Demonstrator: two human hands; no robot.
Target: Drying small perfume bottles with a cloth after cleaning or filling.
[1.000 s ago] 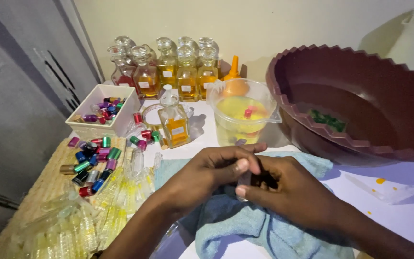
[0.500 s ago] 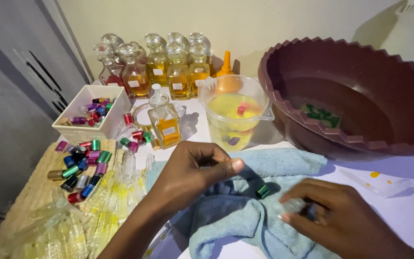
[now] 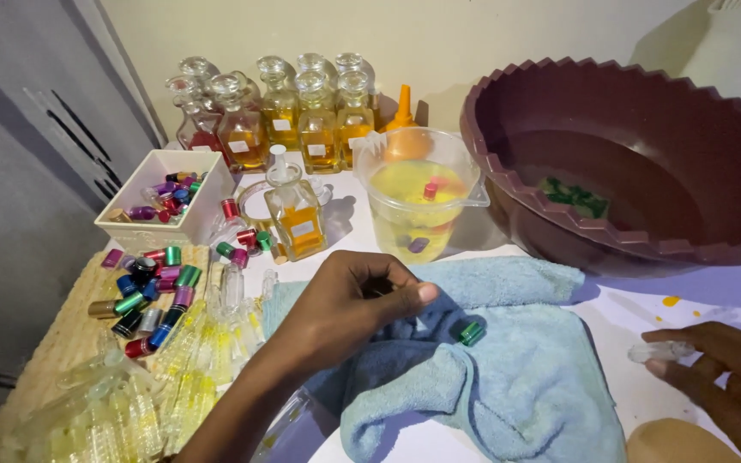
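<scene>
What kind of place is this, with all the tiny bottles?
Probably a small home table for filling perfume or scented oil. Glass stoppered bottles of amber liquid stand at the back, coloured little caps lie in a heap, and a clear jug holds yellow liquid beside a big maroon basin.

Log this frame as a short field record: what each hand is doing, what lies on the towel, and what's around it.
left hand: fingers pinched together over the blue towel; held item not visible
right hand: holds a small clear vial at its fingertips
on towel: green cap
behind: clear jug of yellow liquid, maroon basin, amber glass bottles
left side: white box of coloured caps, loose caps
</scene>
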